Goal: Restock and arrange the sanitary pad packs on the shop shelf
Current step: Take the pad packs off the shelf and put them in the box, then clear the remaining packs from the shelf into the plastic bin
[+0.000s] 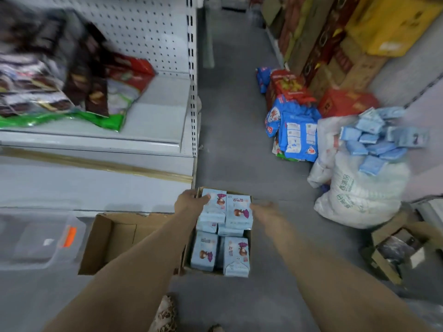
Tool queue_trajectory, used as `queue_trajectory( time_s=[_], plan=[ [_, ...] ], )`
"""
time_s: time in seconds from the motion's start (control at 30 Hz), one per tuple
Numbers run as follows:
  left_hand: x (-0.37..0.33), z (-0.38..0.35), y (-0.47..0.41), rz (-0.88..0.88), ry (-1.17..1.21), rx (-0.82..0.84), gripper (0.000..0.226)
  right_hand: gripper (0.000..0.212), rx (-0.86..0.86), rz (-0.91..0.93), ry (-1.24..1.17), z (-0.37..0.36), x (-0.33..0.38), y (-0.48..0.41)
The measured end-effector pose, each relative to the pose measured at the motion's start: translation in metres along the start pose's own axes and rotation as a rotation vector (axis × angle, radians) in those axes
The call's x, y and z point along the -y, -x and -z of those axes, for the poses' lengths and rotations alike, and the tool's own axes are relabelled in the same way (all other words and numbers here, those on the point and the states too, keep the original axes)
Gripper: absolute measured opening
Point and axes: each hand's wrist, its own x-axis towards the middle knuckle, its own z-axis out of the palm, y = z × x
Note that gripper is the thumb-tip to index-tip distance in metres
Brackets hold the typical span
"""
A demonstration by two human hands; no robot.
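Note:
A cardboard box (250, 236) on the floor holds several light-blue sanitary pad packs. My left hand (188, 202) grips the left side of the top left pack (214, 207). My right hand (265, 209) grips the right side of the top right pack (238, 210). The two packs sit side by side between my hands, above the others in the box. The white shop shelf (153, 111) stands to the left, its right half bare.
Snack bags (79, 87) lie piled on the shelf's left. An empty cardboard box (119, 236) and a clear plastic bin (45, 238) sit under the shelf. A white sack (364, 195) topped with more blue packs, blue bags (297, 135) and stacked cartons line the right side of the aisle.

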Motion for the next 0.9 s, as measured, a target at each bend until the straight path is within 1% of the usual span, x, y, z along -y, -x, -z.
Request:
queue_trajectory(
  time_s=[0.03, 0.07, 0.13, 0.17, 0.3, 0.43, 0.57, 0.67, 0.77, 0.9],
  plan=[
    [-0.017, 0.017, 0.016, -0.045, -0.003, -0.023, 0.057, 0.036, -0.008, 0.051, 0.018, 0.006, 0.016, 0.018],
    [-0.034, 0.034, 0.032, -0.084, -0.001, -0.050, 0.057, 0.039, -0.018, 0.105, 0.024, 0.011, 0.032, 0.035],
    [-0.066, 0.070, 0.063, -0.158, 0.027, -0.088, 0.058, 0.058, -0.033, 0.205, 0.070, 0.020, 0.067, 0.072],
    [-0.081, 0.090, 0.077, -0.201, 0.038, -0.099, 0.057, 0.063, -0.058, 0.271, 0.115, 0.024, 0.087, 0.096],
    [-0.132, 0.175, 0.138, -0.381, 0.024, -0.208, 0.056, 0.064, -0.118, 0.543, 0.267, 0.029, 0.158, 0.205],
    [-0.165, 0.268, 0.198, -0.547, -0.029, -0.320, 0.053, 0.064, -0.168, 0.824, 0.402, 0.015, 0.212, 0.308],
    [-0.173, 0.363, 0.241, -0.656, -0.124, -0.480, 0.062, 0.067, -0.211, 1.040, 0.481, -0.013, 0.254, 0.405],
    [-0.170, 0.428, 0.272, -0.723, -0.194, -0.606, 0.063, 0.067, -0.241, 1.161, 0.497, -0.043, 0.271, 0.462],
    [-0.159, 0.484, 0.298, -0.746, -0.306, -0.705, 0.064, 0.069, -0.272, 1.226, 0.491, -0.073, 0.281, 0.505],
    [-0.135, 0.547, 0.319, -0.738, -0.316, -0.767, 0.064, 0.071, -0.288, 1.266, 0.491, -0.112, 0.283, 0.544]
  ],
)
